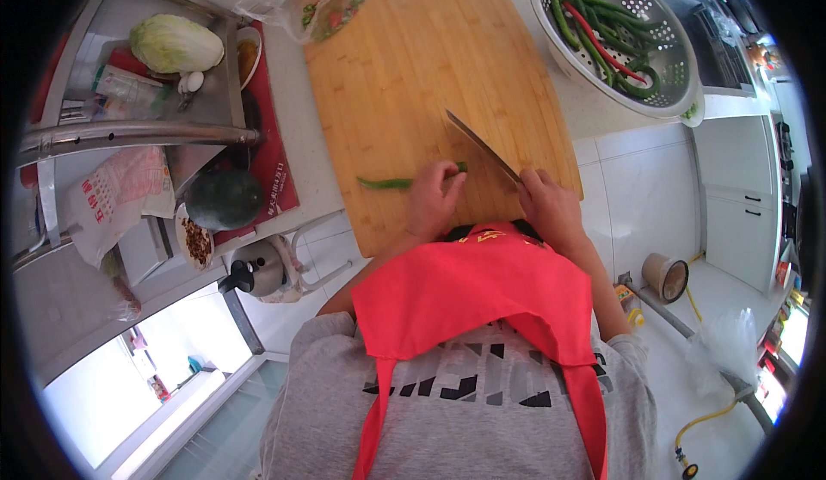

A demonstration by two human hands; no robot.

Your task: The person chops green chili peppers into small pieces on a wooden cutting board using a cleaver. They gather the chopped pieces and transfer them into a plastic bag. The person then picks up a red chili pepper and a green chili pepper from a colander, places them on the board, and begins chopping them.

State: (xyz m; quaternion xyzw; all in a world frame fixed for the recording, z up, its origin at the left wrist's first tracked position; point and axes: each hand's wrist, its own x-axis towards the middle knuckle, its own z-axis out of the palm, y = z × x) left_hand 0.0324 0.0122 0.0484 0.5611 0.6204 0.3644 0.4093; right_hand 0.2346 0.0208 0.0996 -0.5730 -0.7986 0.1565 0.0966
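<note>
On a wooden cutting board (419, 86), my left hand (437, 197) holds a long green pepper (385, 183) lying crosswise; its pointed tip shows left of the hand and its other end right of the fingers. My right hand (548, 204) grips a kitchen knife (483, 144), its blade angled up and left, apart from the pepper. The knife's handle is hidden in my fist. At the board's top left, a clear plastic bag (329, 12) has green and red pieces in or under it. A metal colander (674, 73) at upper right holds green peppers and one red pepper (600, 44).
A metal rack (142, 133) stands at left with a napa cabbage (175, 43) on it. Near the counter's left part lie a dark green melon (224, 199) and a dish of dried reddish bits (195, 238). A kettle (258, 267) is below them.
</note>
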